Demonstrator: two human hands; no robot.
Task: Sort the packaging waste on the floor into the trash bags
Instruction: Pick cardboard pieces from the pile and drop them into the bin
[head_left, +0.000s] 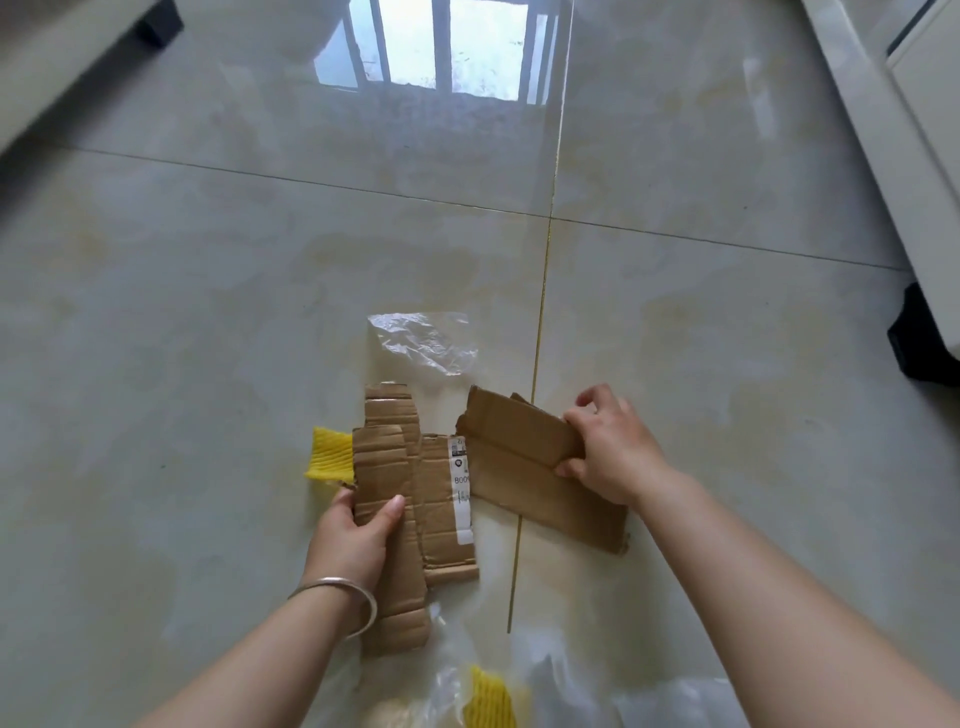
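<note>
Yellow foam netting lies half hidden behind flattened cardboard, which the left hand grips, fingers curled behind it. The right hand pinches a second cardboard piece. Clear bags are cropped below.

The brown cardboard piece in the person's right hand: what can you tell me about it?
The right-hand cardboard piece is a flat, brown, corrugated-looking sheet, a torn-open box panel with ragged edges and a fold line along its length. One flap is folded over on top. It is tilted, its near corner low by the tiled floor; whether it touches is unclear. The right hand grips its right end, fingers curled over the edge. Its left edge meets or overlaps the labelled cardboard held by the left hand.
</note>
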